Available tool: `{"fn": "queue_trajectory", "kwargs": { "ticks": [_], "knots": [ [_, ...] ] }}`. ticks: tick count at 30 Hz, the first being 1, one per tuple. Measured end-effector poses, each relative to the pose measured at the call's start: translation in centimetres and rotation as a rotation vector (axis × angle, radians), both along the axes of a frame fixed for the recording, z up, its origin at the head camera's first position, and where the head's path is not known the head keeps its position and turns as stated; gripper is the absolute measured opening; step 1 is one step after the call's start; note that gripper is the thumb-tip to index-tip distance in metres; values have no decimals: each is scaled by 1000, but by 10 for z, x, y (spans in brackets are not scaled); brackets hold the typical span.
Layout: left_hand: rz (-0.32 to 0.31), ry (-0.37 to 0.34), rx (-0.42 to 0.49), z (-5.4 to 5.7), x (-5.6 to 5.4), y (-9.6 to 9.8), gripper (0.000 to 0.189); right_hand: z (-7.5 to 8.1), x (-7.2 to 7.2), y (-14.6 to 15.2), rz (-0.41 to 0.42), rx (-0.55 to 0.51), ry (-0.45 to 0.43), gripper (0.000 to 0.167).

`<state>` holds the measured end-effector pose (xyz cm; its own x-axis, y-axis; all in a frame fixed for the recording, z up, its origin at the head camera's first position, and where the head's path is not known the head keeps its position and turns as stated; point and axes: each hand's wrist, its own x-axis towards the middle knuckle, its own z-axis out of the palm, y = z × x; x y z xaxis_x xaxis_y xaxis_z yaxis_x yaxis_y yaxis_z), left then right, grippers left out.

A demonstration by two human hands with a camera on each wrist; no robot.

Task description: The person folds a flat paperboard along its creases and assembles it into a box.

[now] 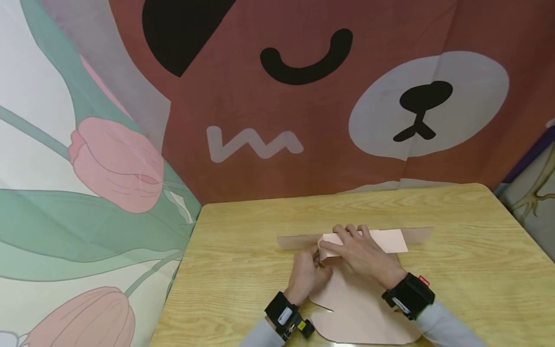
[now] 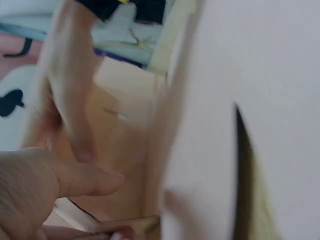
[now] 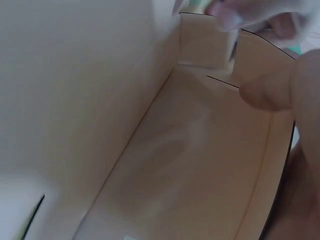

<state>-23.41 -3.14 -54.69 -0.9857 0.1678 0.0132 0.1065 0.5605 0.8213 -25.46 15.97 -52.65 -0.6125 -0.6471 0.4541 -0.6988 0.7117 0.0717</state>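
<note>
A pale pink cardboard box blank (image 1: 364, 308), partly folded, lies on the table under both hands. Its far side stands up as a raised wall (image 1: 392, 240). My right hand (image 1: 362, 251) grips that wall, fingers over the far side and the thumb inside near the left corner. At the left end, my left hand (image 1: 307, 273) holds a small corner flap (image 3: 205, 42) between its fingertips. In the left wrist view, the left thumb (image 2: 92, 180) stretches over the fold, and a slit shows in the near panel (image 2: 210, 150). Part of the left fingertips is hidden.
Long side flaps (image 1: 299, 241) of the cardboard stick out left and right along the back. The wood-grain table (image 1: 234, 270) reaches up to a printed cloth (image 1: 312, 111) hanging behind it. A flowered cloth (image 1: 108, 164) hangs along the left.
</note>
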Motion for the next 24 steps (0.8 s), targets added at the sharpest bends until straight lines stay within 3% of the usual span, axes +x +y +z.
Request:
{"fn": "queue_trajectory", "kwargs": {
  "ticks": [2,8,14,17,20,24],
  "knots": [
    [-7,1,-10,3,1,0,37,-1,-1,-1,-8,3,-1,36],
    [-13,45,-67,4,-1,-4,24,-6,1,-2,-18,-19,-15,48],
    [-10,-50,-29,-1,0,-16,26,-7,0,-3,-29,-50,-39,50],
    [27,-63,6,-2,1,-27,33,-7,-1,-2,-31,-58,-30,47],
    [78,64,16,-2,1,-42,36,-6,-2,-2,-25,-65,-9,46],
    [194,435,-124,-3,-8,-62,37,-5,-3,-3,-5,-69,11,46]
  ]
}}
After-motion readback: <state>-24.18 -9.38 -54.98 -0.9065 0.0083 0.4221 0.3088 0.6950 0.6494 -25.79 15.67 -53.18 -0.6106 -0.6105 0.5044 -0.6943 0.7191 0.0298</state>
